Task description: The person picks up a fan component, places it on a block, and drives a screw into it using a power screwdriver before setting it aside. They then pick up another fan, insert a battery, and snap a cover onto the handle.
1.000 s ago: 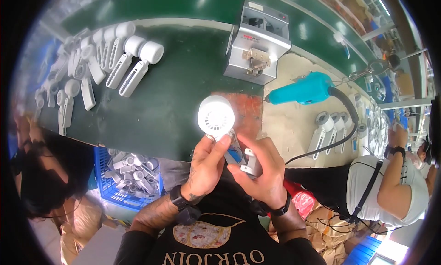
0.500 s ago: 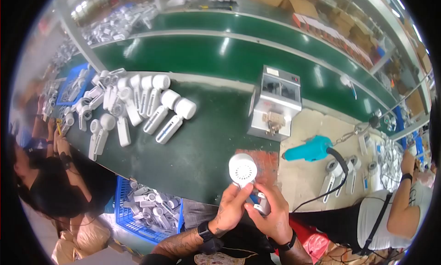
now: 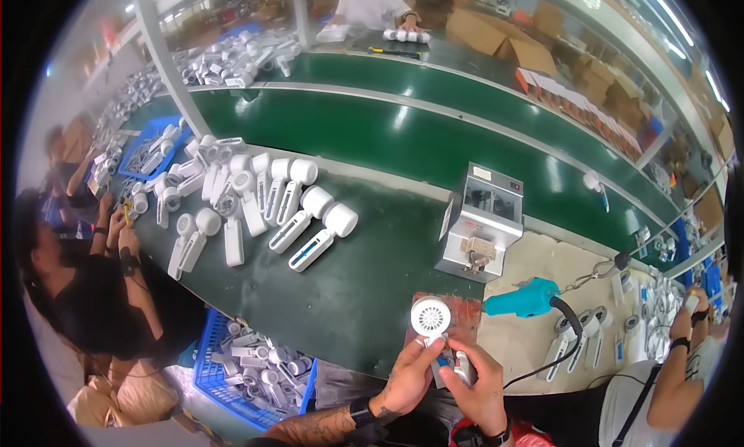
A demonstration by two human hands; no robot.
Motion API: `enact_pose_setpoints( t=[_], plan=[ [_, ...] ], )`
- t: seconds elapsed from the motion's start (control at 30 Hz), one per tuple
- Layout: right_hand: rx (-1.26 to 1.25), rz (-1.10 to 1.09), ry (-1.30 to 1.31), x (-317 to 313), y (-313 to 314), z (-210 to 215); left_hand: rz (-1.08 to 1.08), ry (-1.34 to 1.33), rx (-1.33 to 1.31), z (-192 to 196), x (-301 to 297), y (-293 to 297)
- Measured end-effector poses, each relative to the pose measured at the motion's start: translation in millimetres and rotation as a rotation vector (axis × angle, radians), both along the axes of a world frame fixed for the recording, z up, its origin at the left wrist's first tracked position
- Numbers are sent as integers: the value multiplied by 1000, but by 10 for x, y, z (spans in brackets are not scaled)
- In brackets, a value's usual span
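Observation:
A white handheld fan point(image 3: 431, 317) is upright in front of me, its round slotted head over the reddish-brown mat point(image 3: 463, 315). My left hand point(image 3: 407, 379) is closed around the fan's neck and handle, thumb on the front. On the handle's right side, my right hand point(image 3: 480, 386) pinches a small white piece point(image 3: 464, 365); whether that piece is joined to the handle I cannot tell. Something blue point(image 3: 443, 361) shows between the two hands. My fingers hide most of the handle.
Several white fans point(image 3: 310, 218) lie at left on the green bench. A blue basket point(image 3: 203, 369) of fan parts stands below. A silver machine point(image 3: 482, 238) and a hanging teal electric screwdriver point(image 3: 523, 298) are ahead right. Co-workers sit either side; a person in white point(image 3: 372, 9) is across.
The view has tilted up, so the bench appears lower and further right. The fan's slotted face now shows more squarely. Both hands still hold it.

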State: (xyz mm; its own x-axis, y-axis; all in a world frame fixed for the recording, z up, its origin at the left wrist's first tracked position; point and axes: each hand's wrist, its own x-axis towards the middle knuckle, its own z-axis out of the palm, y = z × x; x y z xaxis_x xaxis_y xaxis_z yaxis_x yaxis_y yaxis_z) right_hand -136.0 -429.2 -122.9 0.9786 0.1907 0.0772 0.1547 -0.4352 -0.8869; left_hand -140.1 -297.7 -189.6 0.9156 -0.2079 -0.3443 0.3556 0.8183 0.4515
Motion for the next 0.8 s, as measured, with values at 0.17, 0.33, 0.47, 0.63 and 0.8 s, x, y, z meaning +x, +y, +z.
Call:
enact_pose_setpoints(
  t=[0.17,0.33,0.47,0.63,0.8],
  plan=[
    [-13,-9,-23,-34,-14,-47,-19,8,-9,-26,-28,-18],
    [-15,-15,-13,-10,-30,26,16,-19,-4,-15,-27,-32],
    [5,-10,22,-11,-24,14,-2,-5,12,-36,-38,-35],
    [-9,-3,-9,-34,-35,30,10,-15,-11,-28,-36,-33],
    [-12,6,-1,-26,-44,-29,27,-28,56,7,-19,-46]
  ],
)
